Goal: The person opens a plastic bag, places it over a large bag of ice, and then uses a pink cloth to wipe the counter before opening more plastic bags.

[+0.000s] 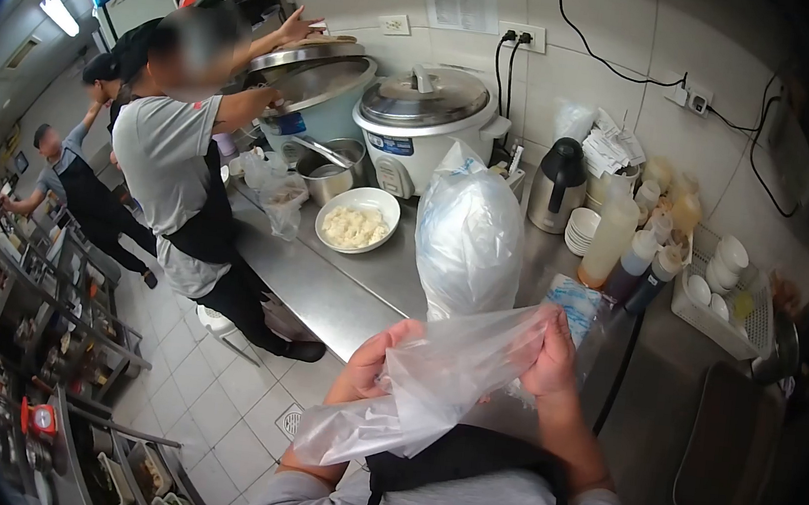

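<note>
A clear plastic bag (452, 361) is stretched between my two hands in front of my chest, its loose end hanging down to the left. My left hand (379, 356) grips one side, partly covered by the film. The fingers of my right hand (551, 357) pinch the upper right edge. Just beyond the hands stands a large, full plastic bag (471, 225) with white contents I cannot make out. Under and beside my right hand lies a flat blue-and-white plastic packet (573, 305) on the steel counter (341, 290).
A bowl of rice-like food (357, 220) sits left of the full bag. Behind are a rice cooker (423, 121), a pot (334, 171) and a thermos jug (557, 185). Squeeze bottles (613, 235) and a basket of bowls (725, 296) stand right. A co-worker (179, 150) holds a lid at left.
</note>
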Tool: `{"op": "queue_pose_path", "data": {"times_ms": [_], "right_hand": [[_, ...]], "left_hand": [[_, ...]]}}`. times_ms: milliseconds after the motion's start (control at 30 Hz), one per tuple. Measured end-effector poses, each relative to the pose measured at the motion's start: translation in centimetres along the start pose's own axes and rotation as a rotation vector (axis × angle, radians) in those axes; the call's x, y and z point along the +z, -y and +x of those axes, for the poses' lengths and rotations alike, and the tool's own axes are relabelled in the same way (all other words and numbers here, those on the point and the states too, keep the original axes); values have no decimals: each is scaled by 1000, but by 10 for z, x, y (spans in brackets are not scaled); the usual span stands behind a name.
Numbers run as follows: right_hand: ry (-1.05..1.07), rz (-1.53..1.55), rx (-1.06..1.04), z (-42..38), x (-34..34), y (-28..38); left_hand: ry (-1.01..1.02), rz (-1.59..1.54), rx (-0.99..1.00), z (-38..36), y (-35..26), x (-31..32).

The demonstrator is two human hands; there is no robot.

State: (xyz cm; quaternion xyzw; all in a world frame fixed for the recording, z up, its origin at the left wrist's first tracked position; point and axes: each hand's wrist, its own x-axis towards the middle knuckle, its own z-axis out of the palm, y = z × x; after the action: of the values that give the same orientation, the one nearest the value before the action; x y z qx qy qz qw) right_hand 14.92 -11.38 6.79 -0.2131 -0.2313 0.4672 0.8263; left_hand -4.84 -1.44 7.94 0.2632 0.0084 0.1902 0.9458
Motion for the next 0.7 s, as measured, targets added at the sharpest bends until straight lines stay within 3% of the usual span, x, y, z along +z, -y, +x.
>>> {"op": "queue_pose_path", "data": {"times_ms": [133,167,267,367,467,567,667,700], "right_hand": [[-88,-201,-104,11,4,15],[-69,-300,-167,18,1,23],[-8,-499,-332,37,-7,46],[-21,-571,-396,49,-5,62],[25,-707,112,41,-4,62],[383,-968,416,35,3,50],[528,-967,592,39,5,52],[481,-892,529,41,2,54]], "left_hand": [[-163,348,-375,7,13,14],[83,659,-406,6,10,-11],[528,999,-361,11,16,-8],[369,989,52,9,12,-2],[238,603,542,11,-13,10],[197,344,532,10,-34,12],[201,326,272,17,-40,0],[156,395,186,21,-39,0]]}}
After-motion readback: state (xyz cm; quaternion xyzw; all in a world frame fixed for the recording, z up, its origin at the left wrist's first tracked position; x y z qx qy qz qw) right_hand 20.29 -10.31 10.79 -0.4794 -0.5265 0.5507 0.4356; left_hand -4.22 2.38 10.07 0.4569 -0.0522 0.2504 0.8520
